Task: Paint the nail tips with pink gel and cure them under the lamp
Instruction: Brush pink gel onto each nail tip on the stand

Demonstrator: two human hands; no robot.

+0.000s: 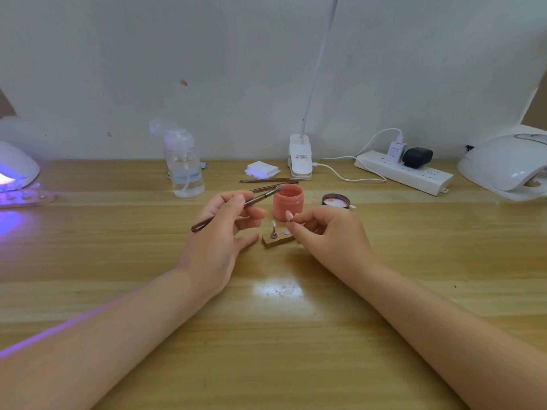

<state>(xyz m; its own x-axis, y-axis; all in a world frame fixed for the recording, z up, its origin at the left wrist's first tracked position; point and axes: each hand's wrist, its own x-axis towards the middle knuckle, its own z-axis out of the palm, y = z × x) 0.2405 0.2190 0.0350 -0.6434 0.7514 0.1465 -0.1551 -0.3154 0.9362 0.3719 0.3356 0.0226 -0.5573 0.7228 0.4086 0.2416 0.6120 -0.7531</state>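
My left hand (220,241) pinches a brown brush (236,208) whose bristle end reaches the rim of the open pink gel jar (288,202) at table centre. My right hand (328,235) pinches a pink nail tip (289,216) on a small stand, just right of the jar's base. Between my hands lies a small wooden holder block (278,240) with one clear nail tip (274,229) standing on a metal stand. The jar's lid (336,200) lies upside down to the right. At the far left a curing lamp (14,170) glows purple over a strip of nail tips (26,198).
A clear pump bottle (185,167) stands back left of the jar. Two spare brushes (269,181), a wipe stack (262,169), a clip-on desk lamp (300,158), a power strip (405,173) with cables, and a second white curing lamp (506,164) line the back.
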